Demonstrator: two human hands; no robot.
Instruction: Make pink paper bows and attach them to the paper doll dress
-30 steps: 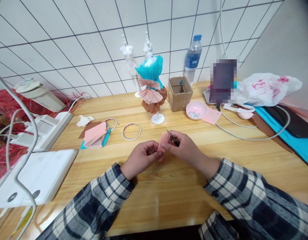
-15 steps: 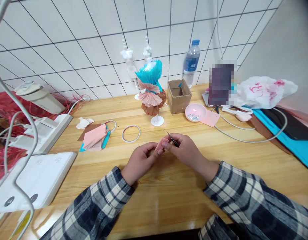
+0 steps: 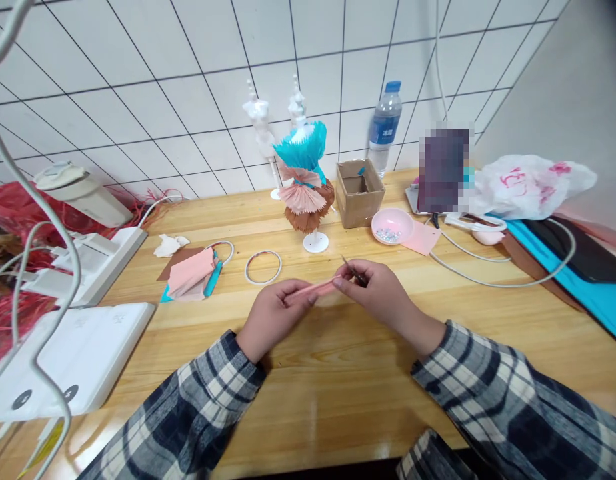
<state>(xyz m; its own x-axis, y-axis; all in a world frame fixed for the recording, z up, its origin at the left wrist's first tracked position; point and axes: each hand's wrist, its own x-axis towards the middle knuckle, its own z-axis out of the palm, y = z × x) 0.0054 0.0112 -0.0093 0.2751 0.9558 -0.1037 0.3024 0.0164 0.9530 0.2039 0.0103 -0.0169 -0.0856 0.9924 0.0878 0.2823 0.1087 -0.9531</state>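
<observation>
pink, thin and narrowly folded, the paper strip spans between both hands above the smooth wooden table; the left hand pinches one end, the right hand the other, beside slim dark metal scissors.

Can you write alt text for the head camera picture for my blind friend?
A left hand and right hand hold a pink strip over a wooden table; the right also holds a pointed tool. Behind stands a small figure in ruffled blue, pink and brown.

Seemingly a home craft corner: wooden bench, tiled wall, paper-dressed mini mannequin, cardboard box.
</observation>
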